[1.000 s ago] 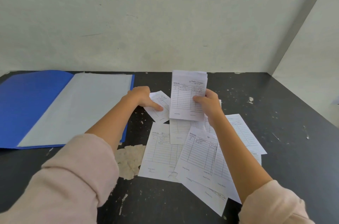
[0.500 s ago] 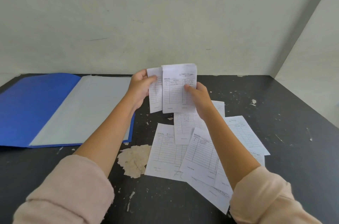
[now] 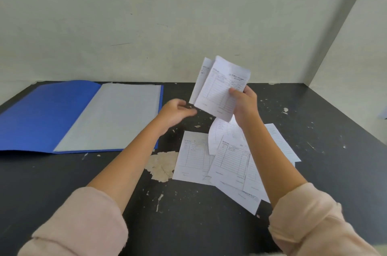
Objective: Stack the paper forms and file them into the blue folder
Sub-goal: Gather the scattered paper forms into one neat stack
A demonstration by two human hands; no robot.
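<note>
My right hand point(image 3: 244, 103) holds a small stack of white paper forms point(image 3: 217, 88) tilted in the air above the table, the sheets slightly fanned. To their left my left hand point(image 3: 176, 111) is blurred, holds nothing, and its fingers point toward the bottom edge of the held forms. Several more forms point(image 3: 226, 163) lie overlapping on the dark table below my right forearm, one of them curled up at its far end. The blue folder point(image 3: 48, 113) lies open at the left, its grey inner page point(image 3: 117, 113) facing up.
The black tabletop point(image 3: 326, 151) has chipped paint and a pale bare patch point(image 3: 162, 164) near the loose forms. A pale wall closes the back, and a second wall angles in at the right.
My left hand passed its form to the right hand's stack, let go and dropped down to the left. The right hand raised and tilted the stack to the right.
</note>
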